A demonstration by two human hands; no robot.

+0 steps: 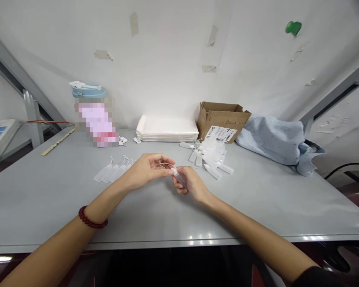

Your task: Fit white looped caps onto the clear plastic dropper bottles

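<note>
A small translucent plastic bottle [182, 181] with a white cap [174, 171] is held tilted above the middle of the table. My right hand [193, 183] is closed round its body. The fingers of my left hand [151, 169] pinch at the cap, from which a thin pale strap [166, 164] loops up under them. Several similar bottles [109, 173] lie in a row just left of my left hand, partly hidden by it. Beyond my right hand is a loose pile of more such bottles [211, 155].
White padded envelopes [167, 129] are stacked by the wall, next to an open cardboard box [224, 119]. A pale blue cloth [272, 139] lies at the right. Back left are a blurred pink item [97, 121], a blue container [89, 91] and a thin strip [58, 141]. The grey table [155, 223] ends in front.
</note>
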